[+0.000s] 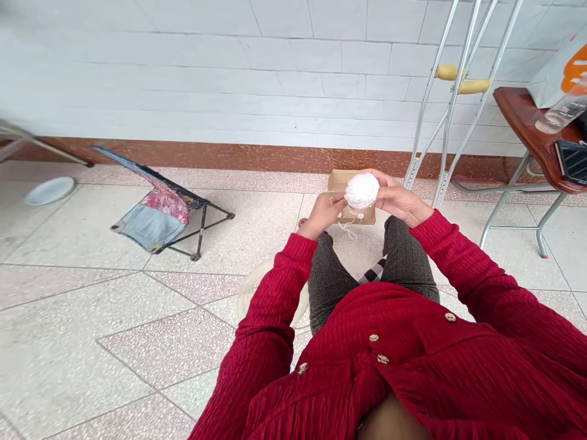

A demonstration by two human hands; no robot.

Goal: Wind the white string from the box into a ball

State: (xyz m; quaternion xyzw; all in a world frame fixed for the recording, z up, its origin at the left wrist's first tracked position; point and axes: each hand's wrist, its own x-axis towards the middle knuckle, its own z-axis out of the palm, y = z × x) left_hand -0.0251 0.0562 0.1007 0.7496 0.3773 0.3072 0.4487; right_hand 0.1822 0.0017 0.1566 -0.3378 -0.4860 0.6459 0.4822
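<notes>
Between my two hands is a white ball of yarn [362,190], held up over an open cardboard box [365,217] on the floor. My left hand [329,211] pinches its left side, thumb and fingers pressed together. My right hand [393,197] grips the right side, with fingers partly behind the ball. Loose white strands [347,228] hang beneath the ball and over the front edge of the box. Small white pieces [360,215] show in the box, too small to name. The ball hides much of the box's inside.
A folding chair [153,223] stands to the left, near a pale round dish [50,190] on the floor. Crutches [443,122] lean on the tiled wall at the right. Beside them is a brown-topped stool [516,113] carrying a plastic cup [557,116]. A translucent round stool or lid [247,293] lies under my left arm.
</notes>
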